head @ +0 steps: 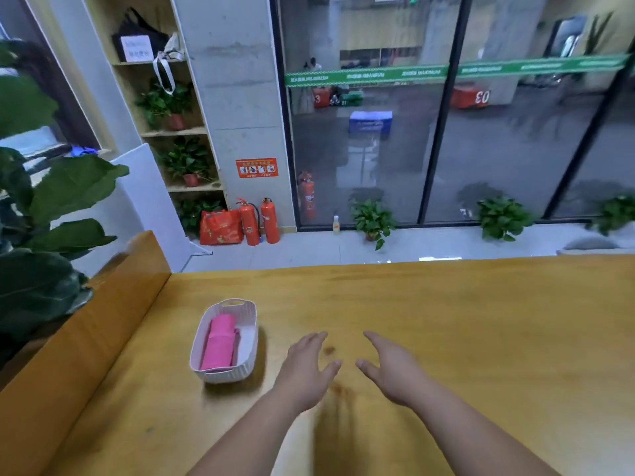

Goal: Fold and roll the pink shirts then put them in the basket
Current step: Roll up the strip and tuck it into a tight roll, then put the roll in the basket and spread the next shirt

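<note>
My left hand (309, 364) and right hand (391, 367) are out over the table (464, 314) in the lower middle of the frame. The palms face each other with a gap between them. My fingers (314, 340) are straight and loose, and they hold nothing. I cannot tell if they touch the wood. The basket (226, 375) sits on the table left of my left hand, near it but apart. The pink shirt (220, 345) lies rolled up inside, along the left side; one roll or two, I cannot tell. Big green leaves (68, 190) fill the left edge. On the floor past the table stand a red bag (220, 228), two fire extinguishers (251, 223), a bottle (336, 225) and plants (372, 218) by the glass wall (515, 149).
</note>
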Available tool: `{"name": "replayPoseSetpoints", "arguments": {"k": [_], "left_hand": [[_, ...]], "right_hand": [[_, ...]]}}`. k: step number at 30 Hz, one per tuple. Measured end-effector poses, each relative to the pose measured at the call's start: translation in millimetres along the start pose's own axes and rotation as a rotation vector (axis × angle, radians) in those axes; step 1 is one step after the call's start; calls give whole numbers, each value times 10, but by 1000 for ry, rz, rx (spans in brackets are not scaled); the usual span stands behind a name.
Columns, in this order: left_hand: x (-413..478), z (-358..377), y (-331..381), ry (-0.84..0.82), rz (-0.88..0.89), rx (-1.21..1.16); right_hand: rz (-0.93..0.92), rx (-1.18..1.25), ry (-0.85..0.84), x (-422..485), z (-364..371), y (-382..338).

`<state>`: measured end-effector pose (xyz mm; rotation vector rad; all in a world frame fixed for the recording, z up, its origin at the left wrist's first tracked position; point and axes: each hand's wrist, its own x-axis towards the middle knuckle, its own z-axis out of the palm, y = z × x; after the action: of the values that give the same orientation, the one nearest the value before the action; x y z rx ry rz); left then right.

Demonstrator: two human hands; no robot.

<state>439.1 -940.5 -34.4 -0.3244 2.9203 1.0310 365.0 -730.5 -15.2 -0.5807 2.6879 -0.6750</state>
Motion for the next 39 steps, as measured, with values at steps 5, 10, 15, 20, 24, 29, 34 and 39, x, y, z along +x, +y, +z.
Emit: {"name": "replayPoseSetpoints", "arguments": {"k": [5,10,15,20,24,29,34,39], "left_hand": [[-238,670,837,-102,98,111],[-434,1281,1606,-151,210,235],[-597,1811,2315,-209,299,303],[-718,2262,3061,-274,416,393],[-754,2585,3579,-313,498,422],[-732,3001,4105,-339,594,471],[-601,3404,4535,-377,653,480],[-333,3854,4961,-416,688,466]], "right_hand": [[107,22,47,-743,-287,904],[196,29,105,-1433,-580,1703],[280,6,148,-2063,-872,2375],[374,4,200,-2645,-1138,3008],[429,36,258,-2999,-1323,3420],[506,55,328,-3334,-1488,3882],[570,81,366,-3529,-1649,4355],[642,93,367,-3598,-1857,4911]]}}
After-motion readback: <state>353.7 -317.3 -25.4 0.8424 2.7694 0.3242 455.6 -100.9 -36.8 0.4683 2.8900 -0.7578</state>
